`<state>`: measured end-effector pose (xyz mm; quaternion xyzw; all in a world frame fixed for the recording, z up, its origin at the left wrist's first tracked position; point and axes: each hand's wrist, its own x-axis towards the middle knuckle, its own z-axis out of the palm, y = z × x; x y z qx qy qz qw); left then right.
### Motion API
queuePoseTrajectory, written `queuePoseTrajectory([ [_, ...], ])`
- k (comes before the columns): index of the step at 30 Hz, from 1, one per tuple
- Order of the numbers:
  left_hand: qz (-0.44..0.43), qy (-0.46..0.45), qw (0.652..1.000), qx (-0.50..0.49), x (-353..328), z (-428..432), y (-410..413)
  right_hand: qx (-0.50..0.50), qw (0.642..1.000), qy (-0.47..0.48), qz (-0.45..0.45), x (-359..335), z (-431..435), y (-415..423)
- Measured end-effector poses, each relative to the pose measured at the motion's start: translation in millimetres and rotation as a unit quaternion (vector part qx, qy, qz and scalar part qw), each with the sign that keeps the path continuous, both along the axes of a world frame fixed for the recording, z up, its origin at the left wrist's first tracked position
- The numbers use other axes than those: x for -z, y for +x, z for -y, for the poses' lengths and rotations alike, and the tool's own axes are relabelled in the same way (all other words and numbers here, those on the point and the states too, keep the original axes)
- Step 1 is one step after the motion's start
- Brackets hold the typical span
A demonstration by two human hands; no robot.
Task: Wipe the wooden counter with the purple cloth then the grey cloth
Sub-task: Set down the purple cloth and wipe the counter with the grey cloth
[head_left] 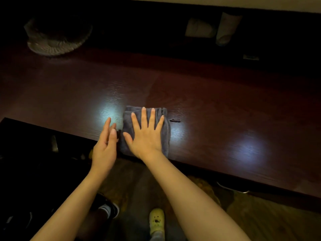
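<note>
A folded grey cloth (165,133) lies on the dark wooden counter (217,105) near its front edge. My right hand (145,134) rests flat on the cloth with fingers spread, palm down. My left hand (106,145) hovers just left of the cloth at the counter's edge, turned on its side with fingers straight and holding nothing. No purple cloth is in view.
A woven basket (59,39) stands at the counter's back left. A pale cup (227,28) and a light packet (199,28) sit at the back right. A small dark mark (175,121) lies right of the cloth. Below are shoes (157,221) and floor.
</note>
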<state>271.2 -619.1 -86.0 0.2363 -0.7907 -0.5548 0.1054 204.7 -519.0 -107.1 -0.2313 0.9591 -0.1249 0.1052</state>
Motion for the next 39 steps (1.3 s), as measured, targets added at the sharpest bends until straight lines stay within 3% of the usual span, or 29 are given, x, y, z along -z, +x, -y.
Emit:
queuePoseTrajectory([
  [4, 0.058, -0.055, 0.997, 0.001, -6, -3, -14, -0.011, 0.993, -0.093, 0.074, -13, -22, -1],
  [8, 0.112, -0.156, 0.981, 0.039, -14, -18, -32, 0.011, 0.998, -0.062, 0.019, -18, -48, -9],
  [15, 0.161, -0.149, 0.973, 0.074, -27, -44, -58, 0.042, 0.994, -0.09, 0.037, -27, -69, -7],
  [19, 0.085, -0.122, 0.971, 0.185, -39, -46, -58, 0.065, 0.981, -0.172, 0.065, -38, -92, -14],
  [23, 0.006, -0.063, 0.938, 0.339, -69, -48, -55, 0.04, 0.954, -0.278, 0.107, -54, -118, -35],
  [27, -0.046, -0.019, 0.92, 0.39, -86, -48, -76, 0.053, 0.931, -0.326, 0.156, -79, -146, -59],
  [31, -0.083, 0.034, 0.917, 0.388, -106, -58, -102, 0.106, 0.959, -0.264, 0.016, -105, -167, -74],
  [35, -0.122, 0.003, 0.928, 0.352, -105, -67, -116, 0.1, 0.953, -0.245, -0.148, -116, -167, -65],
  [39, -0.072, -0.031, 0.92, 0.384, -56, -62, -104, 0.063, 0.981, -0.151, -0.1, -90, -170, -38],
])
